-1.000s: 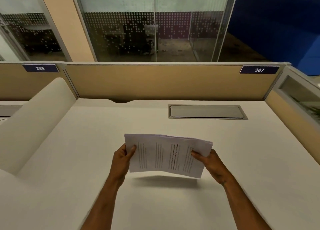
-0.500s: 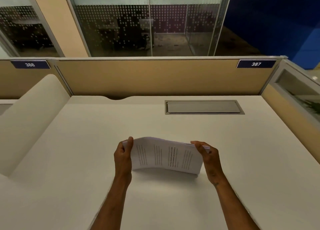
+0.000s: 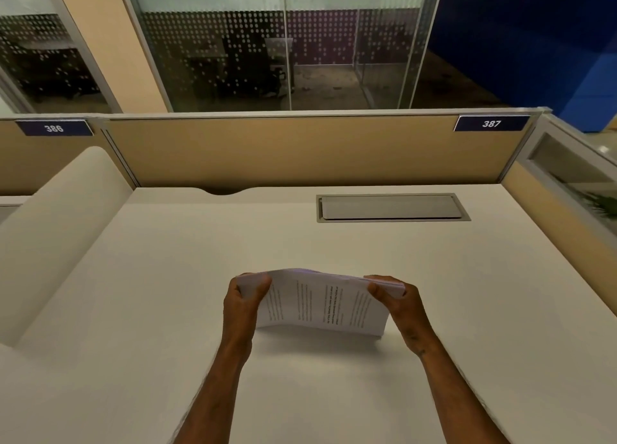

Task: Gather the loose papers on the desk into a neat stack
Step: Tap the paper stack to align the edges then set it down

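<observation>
A stack of printed white papers (image 3: 320, 305) stands on its long lower edge on the white desk (image 3: 167, 276), tilted back and bowed slightly upward in the middle. My left hand (image 3: 243, 305) grips its left short edge, thumb on the front sheet. My right hand (image 3: 397, 301) grips the right short edge the same way. The sheets' edges look roughly lined up; the back sheets are hidden behind the front one.
A grey cable flap (image 3: 390, 207) is set into the desk at the back right. Tan partitions (image 3: 300, 153) wall the back and right side, with labels 386 and 387. A rounded white divider (image 3: 56, 229) rises on the left.
The stack was held flatter above the desk a second ago. Both hands have tipped it upright and lowered its bottom edge onto the desk, shifting their grip to the side edges.
</observation>
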Demonstrator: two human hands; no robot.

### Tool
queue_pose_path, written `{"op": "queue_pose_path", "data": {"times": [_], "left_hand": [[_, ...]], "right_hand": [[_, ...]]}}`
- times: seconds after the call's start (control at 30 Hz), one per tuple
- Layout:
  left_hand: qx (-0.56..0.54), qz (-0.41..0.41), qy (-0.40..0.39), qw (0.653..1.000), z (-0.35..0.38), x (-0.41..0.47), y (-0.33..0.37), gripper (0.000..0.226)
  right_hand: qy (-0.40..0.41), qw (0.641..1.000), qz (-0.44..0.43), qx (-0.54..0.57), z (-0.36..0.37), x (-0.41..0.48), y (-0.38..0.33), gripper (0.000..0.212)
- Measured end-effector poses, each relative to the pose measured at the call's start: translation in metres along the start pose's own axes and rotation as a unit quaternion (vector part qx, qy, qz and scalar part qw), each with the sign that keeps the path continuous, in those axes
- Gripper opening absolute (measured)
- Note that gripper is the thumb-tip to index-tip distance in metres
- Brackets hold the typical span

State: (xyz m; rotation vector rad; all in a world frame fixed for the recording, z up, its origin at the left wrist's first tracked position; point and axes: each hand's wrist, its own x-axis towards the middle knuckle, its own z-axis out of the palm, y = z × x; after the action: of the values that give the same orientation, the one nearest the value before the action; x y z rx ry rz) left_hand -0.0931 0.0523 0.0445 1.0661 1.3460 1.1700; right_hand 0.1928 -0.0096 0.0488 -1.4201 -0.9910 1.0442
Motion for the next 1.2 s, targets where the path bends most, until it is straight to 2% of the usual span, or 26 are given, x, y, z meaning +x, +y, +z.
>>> {"op": "queue_pose_path", "data": {"times": [0.1, 0.17, 0.27, 0.37, 0.43, 0.5, 0.63, 0.7, 0.77, 0.83, 0.87, 0.93, 0.97, 1.03, 1.1, 1.17, 1.2], "left_hand": [[0.013, 0.000, -0.020, 1.000, -0.003, -0.002, -0.014, 0.027], [0.030, -0.004, -0.022, 0.999, -0.004, -0.001, -0.018, 0.019], [0.063, 0.011, -0.028, 0.998, -0.004, 0.002, -0.008, 0.019], [0.147, 0.054, -0.054, 0.986, -0.003, 0.012, 0.019, 0.018], [0.221, 0.098, -0.067, 0.968, -0.002, 0.021, 0.048, 0.017], [0.293, 0.158, -0.088, 0.939, 0.003, 0.027, 0.080, 0.018], [0.430, 0.226, -0.160, 0.859, 0.028, 0.023, 0.138, 0.010], [0.503, 0.263, -0.181, 0.803, 0.046, 0.017, 0.157, 0.008], [0.552, 0.292, -0.189, 0.758, 0.062, 0.011, 0.168, 0.008], [0.562, 0.317, -0.189, 0.740, 0.069, 0.008, 0.170, 0.017], [0.550, 0.335, -0.182, 0.743, 0.068, 0.007, 0.168, 0.027], [0.511, 0.382, -0.131, 0.759, 0.054, 0.006, 0.159, 0.065], [0.478, 0.397, -0.080, 0.780, 0.043, 0.005, 0.153, 0.082], [0.367, 0.360, 0.006, 0.858, 0.021, 0.000, 0.133, 0.102], [0.231, 0.237, -0.004, 0.944, 0.008, -0.008, 0.105, 0.113], [0.116, 0.141, -0.079, 0.980, 0.003, -0.015, 0.076, 0.108], [0.075, 0.123, -0.113, 0.983, 0.003, -0.017, 0.062, 0.090]], "right_hand": [[-0.001, 1.000, 0.016, -0.023, 0.001, 0.000, -0.002, 0.019], [0.000, 0.999, 0.018, -0.032, 0.002, 0.001, -0.004, 0.019], [-0.015, 0.999, 0.013, -0.027, 0.000, 0.001, -0.005, 0.019], [-0.031, 0.999, 0.029, -0.016, -0.011, 0.001, -0.007, 0.030], [-0.056, 0.997, 0.036, -0.048, -0.024, 0.003, -0.008, 0.028], [-0.085, 0.992, 0.044, -0.087, -0.035, 0.006, -0.015, 0.009], [-0.173, 0.977, 0.025, -0.126, -0.018, 0.010, -0.035, 0.032], [-0.166, 0.979, -0.002, -0.121, 0.003, 0.011, -0.039, 0.034], [-0.127, 0.985, -0.028, -0.111, 0.020, 0.011, -0.039, 0.021], [-0.089, 0.993, -0.029, -0.075, 0.029, 0.007, -0.036, 0.021], [-0.077, 0.995, -0.025, -0.054, 0.030, 0.005, -0.034, 0.022], [-0.064, 0.998, -0.017, -0.019, 0.029, 0.001, -0.030, 0.022], [-0.061, 0.998, -0.016, -0.004, 0.027, 0.000, -0.027, 0.022], [-0.056, 0.998, -0.014, 0.014, 0.023, -0.002, -0.023, 0.025], [-0.050, 0.998, -0.009, 0.026, 0.019, -0.004, -0.017, 0.026], [-0.042, 0.999, -0.007, 0.034, 0.019, -0.006, -0.014, 0.024], [-0.038, 0.999, -0.007, 0.038, 0.020, -0.007, -0.013, 0.023]]}}
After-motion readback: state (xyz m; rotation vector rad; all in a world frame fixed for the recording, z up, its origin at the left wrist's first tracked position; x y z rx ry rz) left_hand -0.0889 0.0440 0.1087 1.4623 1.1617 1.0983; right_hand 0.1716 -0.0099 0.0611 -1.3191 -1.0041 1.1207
